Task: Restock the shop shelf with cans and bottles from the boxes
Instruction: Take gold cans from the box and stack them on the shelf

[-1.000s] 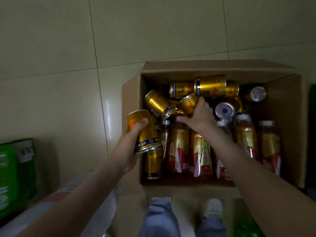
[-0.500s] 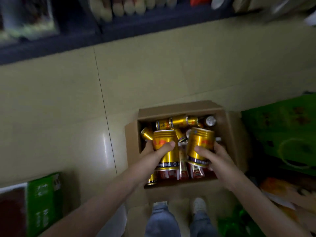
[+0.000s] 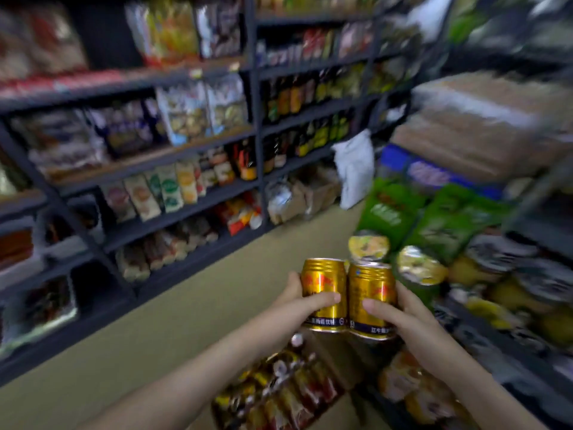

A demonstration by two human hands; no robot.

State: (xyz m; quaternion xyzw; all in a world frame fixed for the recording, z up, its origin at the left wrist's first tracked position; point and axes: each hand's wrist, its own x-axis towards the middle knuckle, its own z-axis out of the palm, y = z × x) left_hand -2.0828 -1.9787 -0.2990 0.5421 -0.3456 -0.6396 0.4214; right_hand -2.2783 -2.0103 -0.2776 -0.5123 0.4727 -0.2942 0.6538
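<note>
The box (image 3: 327, 360) sits below the arms. Above it the left hand (image 3: 297, 301) grips the left can (image 3: 324, 290) and the right hand (image 3: 403, 318) grips the right can (image 3: 372, 301), both upright and touching. The shelf (image 3: 173, 217) stands ahead-left across the aisle, probably nearer the left hand.

The left gold metal can (image 3: 324, 293) was shiny gold, with a red emblem and a dark blue band of white lettering near its base. The right gold metal can (image 3: 372, 301) bore the same gold, red and dark blue pattern. The smooth tiled floor (image 3: 155, 336) was pale olive-beige. The metal shelf frames (image 3: 255, 119) were dark grey. The blurred plastic packets (image 3: 443, 225) at the right were bright green. The soft sack (image 3: 355, 169) was white. The brown cardboard box (image 3: 333, 364) held bottles (image 3: 297, 395) labelled red and gold.
</note>
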